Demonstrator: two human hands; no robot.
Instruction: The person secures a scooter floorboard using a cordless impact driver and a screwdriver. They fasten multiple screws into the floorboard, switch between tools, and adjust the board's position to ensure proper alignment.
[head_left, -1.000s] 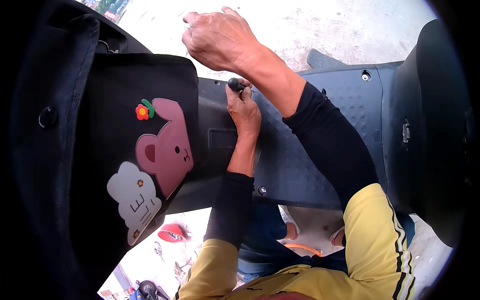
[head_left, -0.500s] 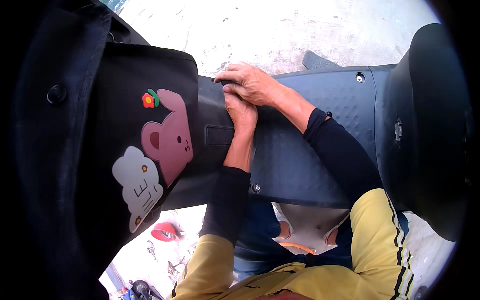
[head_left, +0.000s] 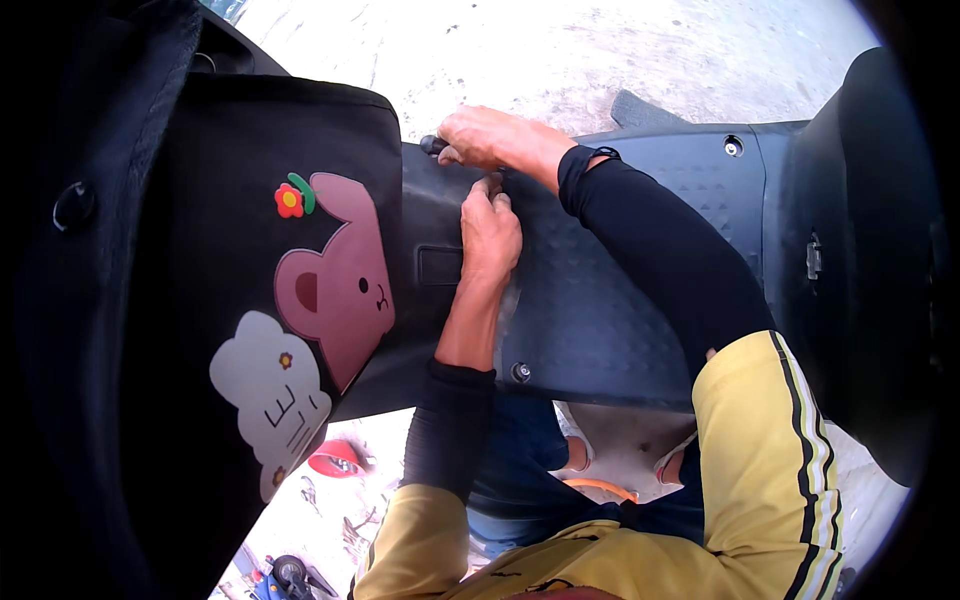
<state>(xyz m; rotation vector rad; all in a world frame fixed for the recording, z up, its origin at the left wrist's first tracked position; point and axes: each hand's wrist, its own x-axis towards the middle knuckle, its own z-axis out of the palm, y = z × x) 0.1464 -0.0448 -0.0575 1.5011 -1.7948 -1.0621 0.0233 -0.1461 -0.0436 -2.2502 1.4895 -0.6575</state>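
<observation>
My right hand is closed around a tool with a rounded black handle, whose end sticks out to the left of the fist. The rest of the tool is hidden, so its kind does not show. Just nearer to me, my left hand has its fingers pinched together at a small dark piece, too covered to name. Both hands are over the far left part of a scooter's dark grey footboard, which has a raised diamond pattern. A bolt sits in its near left corner, another bolt at the far right.
A black fabric cover with a bear patch and a pale cloud-shaped patch fills the left side. To the right rises the scooter's black seat section. A red bowl lies on the ground at lower left.
My hands have come apart from their overlapping hold. The right hand has turned and shifted slightly, showing more of the black handle; the left has drawn a little nearer to me.
</observation>
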